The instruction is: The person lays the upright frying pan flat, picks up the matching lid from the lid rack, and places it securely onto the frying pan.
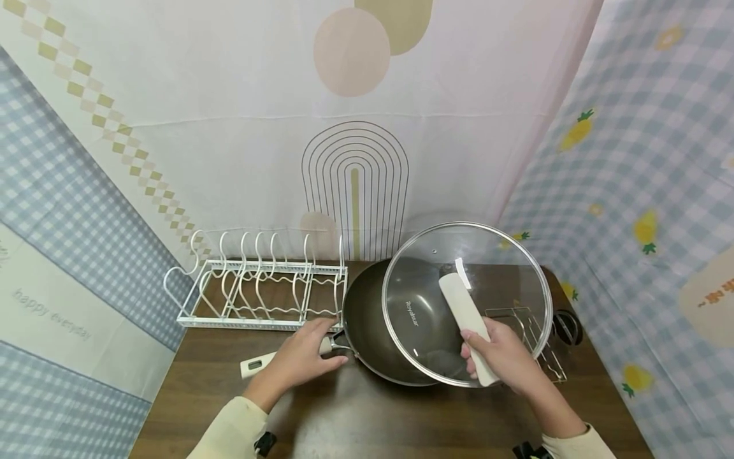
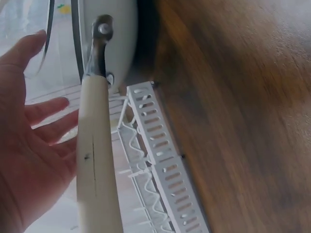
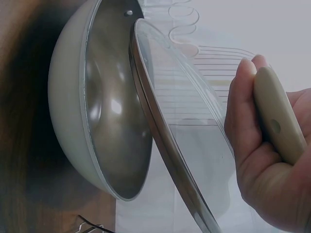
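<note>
A deep wok-like frying pan [image 1: 362, 312], dark inside and pale outside, stands on the table with its cream handle [image 1: 257, 364] pointing left. My left hand [image 1: 304, 357] is over that handle where it meets the pan; in the left wrist view its fingers are spread beside the handle, not wrapped round it. My right hand [image 1: 499, 354] grips the long cream handle [image 1: 457, 298] of a glass lid [image 1: 504, 274] with a metal rim. The lid is held tilted above the pan's right side, its lower rim close to the pan in the right wrist view.
A white wire rack [image 1: 241, 322] with upright loops stands left of the pan, near the back wall. Behind the lid, on the right, lies a small metal wire rack [image 1: 552, 357], with a black round object [image 1: 568, 327] beside it. Patterned cloths hang around the wooden table [image 1: 367, 424].
</note>
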